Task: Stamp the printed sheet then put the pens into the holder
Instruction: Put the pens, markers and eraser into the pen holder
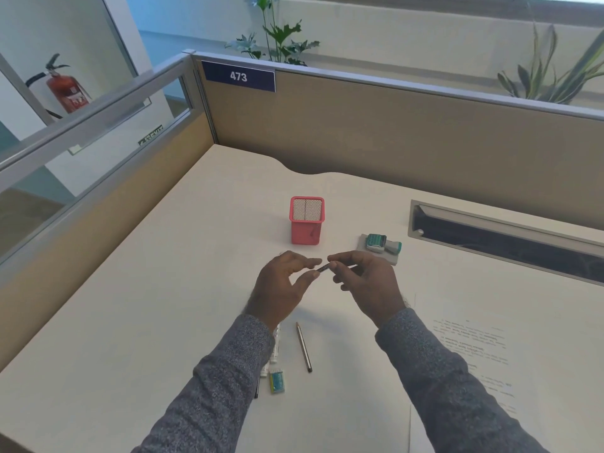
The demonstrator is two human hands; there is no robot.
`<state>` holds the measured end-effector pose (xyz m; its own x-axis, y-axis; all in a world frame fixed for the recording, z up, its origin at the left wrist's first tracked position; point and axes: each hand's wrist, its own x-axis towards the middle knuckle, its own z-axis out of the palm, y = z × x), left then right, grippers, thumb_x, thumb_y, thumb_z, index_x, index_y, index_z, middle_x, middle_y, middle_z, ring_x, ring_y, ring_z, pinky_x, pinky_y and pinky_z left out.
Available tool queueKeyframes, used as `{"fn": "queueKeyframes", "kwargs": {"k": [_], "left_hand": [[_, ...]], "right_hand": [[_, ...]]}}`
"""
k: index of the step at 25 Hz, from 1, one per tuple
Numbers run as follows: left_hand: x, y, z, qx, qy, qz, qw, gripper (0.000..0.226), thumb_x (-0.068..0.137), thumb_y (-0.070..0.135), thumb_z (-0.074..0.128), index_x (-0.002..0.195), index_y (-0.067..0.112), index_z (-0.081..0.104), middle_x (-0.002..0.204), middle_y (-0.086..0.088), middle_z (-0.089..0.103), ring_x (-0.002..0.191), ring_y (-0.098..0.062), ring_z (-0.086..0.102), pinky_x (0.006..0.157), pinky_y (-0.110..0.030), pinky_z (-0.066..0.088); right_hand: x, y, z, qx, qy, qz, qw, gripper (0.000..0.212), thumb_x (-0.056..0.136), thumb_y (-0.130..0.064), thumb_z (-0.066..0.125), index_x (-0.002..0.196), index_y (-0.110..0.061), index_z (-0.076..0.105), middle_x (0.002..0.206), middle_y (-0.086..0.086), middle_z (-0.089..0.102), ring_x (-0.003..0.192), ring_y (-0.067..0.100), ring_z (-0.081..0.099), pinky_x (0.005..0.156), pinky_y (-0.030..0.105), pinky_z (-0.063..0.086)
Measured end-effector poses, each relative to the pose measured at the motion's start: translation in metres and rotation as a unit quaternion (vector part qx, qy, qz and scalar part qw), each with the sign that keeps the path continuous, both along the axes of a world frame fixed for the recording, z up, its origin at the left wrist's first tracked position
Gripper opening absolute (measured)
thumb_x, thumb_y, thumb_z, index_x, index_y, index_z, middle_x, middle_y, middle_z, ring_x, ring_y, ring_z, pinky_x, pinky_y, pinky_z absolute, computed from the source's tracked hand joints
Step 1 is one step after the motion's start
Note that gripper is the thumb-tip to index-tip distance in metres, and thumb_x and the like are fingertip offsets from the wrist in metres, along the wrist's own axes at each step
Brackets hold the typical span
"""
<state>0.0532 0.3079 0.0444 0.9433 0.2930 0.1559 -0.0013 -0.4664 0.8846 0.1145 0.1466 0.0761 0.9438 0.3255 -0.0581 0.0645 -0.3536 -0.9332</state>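
My right hand [366,279] pinches a dark pen [325,267] above the desk, while my left hand [281,282] is half open, fingertips at its tip, perhaps steadying it. The red holder [306,232] stands just beyond. The stamp [382,244] rests on its pad; the printed sheet [490,361] lies at my right.

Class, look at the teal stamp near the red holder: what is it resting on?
The teal stamp lies on its side on a grey pad on the desk. The pad's surface beneath the stamp is covered.
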Motion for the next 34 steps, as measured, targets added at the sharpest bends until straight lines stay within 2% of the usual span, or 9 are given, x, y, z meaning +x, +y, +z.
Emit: {"fn": "queueKeyframes", "kwargs": {"k": [4, 7, 9, 14, 18, 21, 23, 27, 34], "left_hand": [[0.015, -0.005, 0.014, 0.030, 0.003, -0.042, 0.999, 0.015, 0.086, 0.021, 0.068, 0.101, 0.021, 0.073, 0.083, 0.010, 0.068, 0.074, -0.009, 0.065, 0.069, -0.031, 0.056], [0.029, 0.004, 0.028, 0.054, -0.011, -0.038, 0.998, 0.026, 0.087, 0.015, 0.065, 0.111, 0.025, 0.068, 0.083, 0.009, 0.067, 0.067, -0.004, 0.065, 0.064, -0.020, 0.056], [0.048, 0.018, 0.038, 0.080, -0.028, -0.001, 0.996, 0.023, 0.087, 0.013, 0.064, 0.106, 0.025, 0.068, 0.084, 0.006, 0.069, 0.066, 0.001, 0.065, 0.061, -0.014, 0.053], [0.099, 0.044, 0.042, 0.141, -0.021, 0.099, 0.985, 0.015, 0.090, 0.023, 0.061, 0.096, 0.018, 0.073, 0.089, 0.000, 0.074, 0.076, -0.013, 0.068, 0.072, -0.028, 0.057], [0.122, 0.047, 0.027, 0.159, 0.024, 0.144, 0.976, 0.017, 0.088, 0.029, 0.061, 0.097, 0.025, 0.075, 0.098, 0.003, 0.071, 0.082, -0.017, 0.065, 0.074, -0.030, 0.053], [0.134, 0.045, 0.013, 0.199, 0.094, 0.129, 0.967, 0.019, 0.086, 0.031, 0.061, 0.099, 0.027, 0.075, 0.102, 0.002, 0.072, 0.097, -0.022, 0.063, 0.084, -0.032, 0.051], [0.142, 0.044, 0.007, 0.239, 0.131, 0.125, 0.954, 0.020, 0.084, 0.032, 0.061, 0.097, 0.027, 0.076, 0.099, -0.002, 0.071, 0.096, -0.028, 0.061, 0.088, -0.038, 0.050], [0.152, 0.045, -0.001, 0.247, 0.203, 0.142, 0.937, 0.028, 0.073, 0.038, 0.055, 0.088, 0.021, 0.071, 0.090, -0.005, 0.069, 0.088, -0.030, 0.061, 0.077, -0.037, 0.052], [0.147, 0.050, 0.000, 0.236, 0.202, 0.140, 0.940, 0.035, 0.078, 0.036, 0.053, 0.103, 0.013, 0.064, 0.101, -0.009, 0.060, 0.098, -0.032, 0.059, 0.076, -0.039, 0.050]], "right_hand": [[0.000, 0.006, 0.007, -0.016, -0.045, 0.011, 0.999, 0.014, 0.086, -0.018, 0.068, 0.089, -0.031, 0.073, 0.081, -0.006, 0.072, 0.064, 0.004, 0.066, 0.064, 0.026, 0.056], [0.001, 0.002, 0.006, -0.004, -0.035, -0.016, 0.999, 0.014, 0.086, -0.025, 0.068, 0.097, -0.034, 0.068, 0.086, -0.011, 0.070, 0.065, 0.006, 0.068, 0.067, 0.031, 0.056], [-0.004, -0.005, -0.003, -0.051, -0.025, -0.013, 0.998, 0.012, 0.086, -0.029, 0.067, 0.096, -0.035, 0.069, 0.088, -0.013, 0.070, 0.069, 0.008, 0.067, 0.070, 0.028, 0.054], [-0.049, -0.030, -0.047, -0.193, 0.029, 0.066, 0.979, 0.011, 0.087, -0.036, 0.060, 0.096, -0.040, 0.066, 0.093, -0.020, 0.066, 0.074, -0.001, 0.062, 0.078, 0.022, 0.048], [-0.095, -0.036, -0.085, -0.303, 0.073, 0.153, 0.938, 0.028, 0.088, -0.044, 0.054, 0.115, -0.038, 0.054, 0.110, -0.016, 0.055, 0.098, 0.009, 0.058, 0.092, 0.028, 0.044], [-0.112, -0.026, -0.092, -0.317, 0.070, 0.188, 0.927, 0.039, 0.089, -0.046, 0.052, 0.125, -0.035, 0.044, 0.124, -0.009, 0.046, 0.114, 0.014, 0.050, 0.095, 0.031, 0.043], [-0.114, -0.018, -0.091, -0.319, 0.060, 0.184, 0.928, 0.042, 0.090, -0.046, 0.051, 0.128, -0.032, 0.040, 0.128, -0.008, 0.042, 0.118, 0.016, 0.045, 0.094, 0.033, 0.043], [-0.110, -0.005, -0.090, -0.337, 0.045, 0.154, 0.928, 0.036, 0.094, -0.035, 0.047, 0.128, -0.028, 0.039, 0.128, -0.006, 0.041, 0.119, 0.017, 0.043, 0.089, 0.034, 0.044], [-0.102, 0.006, -0.096, -0.376, 0.062, 0.096, 0.920, 0.023, 0.094, -0.017, 0.037, 0.114, -0.019, 0.048, 0.120, 0.001, 0.051, 0.111, 0.021, 0.049, 0.082, 0.032, 0.043]]}}
